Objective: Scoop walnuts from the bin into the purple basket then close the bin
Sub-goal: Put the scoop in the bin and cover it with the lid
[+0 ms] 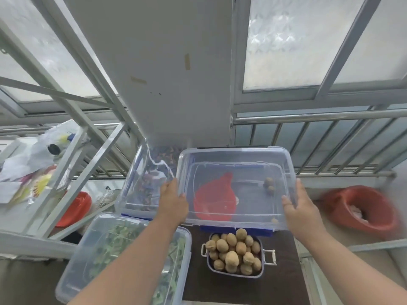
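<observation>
A clear plastic lid (pixel 237 159) is held level over the walnut bin (pixel 235 228), whose blue latches show below the lid's near edge. My left hand (pixel 172 201) grips the lid's left edge and my right hand (pixel 301 208) grips its right edge. Through the lid I see a red scoop (pixel 214 199) and two or three walnuts (pixel 269 186) lying in the bin. In front of the bin, on the dark table, the purple basket (pixel 236 252) with white handles stands heaped with walnuts.
A clear bin with dark contents (pixel 141 183) stands left of the walnut bin. A lidded bin of green leaves (pixel 123 258) lies near left. A white metal rack (pixel 66 172) with bags stands at far left. A red bag (pixel 361 208) sits at right.
</observation>
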`<state>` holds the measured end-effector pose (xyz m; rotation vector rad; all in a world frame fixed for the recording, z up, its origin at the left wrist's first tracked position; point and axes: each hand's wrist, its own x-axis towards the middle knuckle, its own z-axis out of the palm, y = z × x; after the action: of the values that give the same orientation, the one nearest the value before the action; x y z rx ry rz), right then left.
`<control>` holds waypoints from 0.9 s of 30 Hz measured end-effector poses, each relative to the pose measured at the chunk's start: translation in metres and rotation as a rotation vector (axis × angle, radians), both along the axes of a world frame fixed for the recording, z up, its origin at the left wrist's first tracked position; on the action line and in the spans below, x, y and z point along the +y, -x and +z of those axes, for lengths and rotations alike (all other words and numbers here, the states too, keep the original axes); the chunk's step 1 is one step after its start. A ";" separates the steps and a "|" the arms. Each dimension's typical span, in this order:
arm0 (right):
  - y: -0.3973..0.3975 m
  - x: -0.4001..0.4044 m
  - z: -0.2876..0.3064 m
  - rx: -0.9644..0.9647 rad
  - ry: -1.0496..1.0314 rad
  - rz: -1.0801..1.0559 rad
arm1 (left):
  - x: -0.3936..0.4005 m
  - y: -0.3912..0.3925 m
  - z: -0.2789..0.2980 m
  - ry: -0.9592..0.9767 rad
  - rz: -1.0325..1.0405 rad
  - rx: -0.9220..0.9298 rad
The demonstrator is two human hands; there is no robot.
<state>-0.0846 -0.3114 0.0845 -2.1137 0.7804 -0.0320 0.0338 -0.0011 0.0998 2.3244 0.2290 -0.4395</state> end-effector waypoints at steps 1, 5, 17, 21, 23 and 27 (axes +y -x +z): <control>-0.001 0.001 -0.006 0.017 0.000 -0.001 | 0.001 -0.002 -0.007 -0.028 -0.001 0.014; -0.006 0.006 -0.025 0.076 -0.029 -0.010 | 0.003 -0.010 -0.031 -0.083 -0.003 0.040; -0.011 -0.004 -0.061 0.154 -0.015 -0.023 | -0.006 -0.022 -0.059 -0.267 -0.142 0.011; -0.013 -0.005 -0.069 0.147 -0.023 -0.019 | -0.008 -0.026 -0.063 -0.286 -0.176 -0.054; -0.015 -0.005 -0.071 0.146 -0.018 -0.012 | -0.006 -0.030 -0.069 -0.314 -0.201 -0.113; -0.018 -0.009 -0.071 0.138 0.001 0.017 | -0.008 -0.032 -0.071 -0.378 -0.267 -0.153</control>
<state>-0.0666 -0.3202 0.0131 -2.1405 0.8434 0.1235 0.0659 -0.0087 0.0291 2.7604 -0.0824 -0.3695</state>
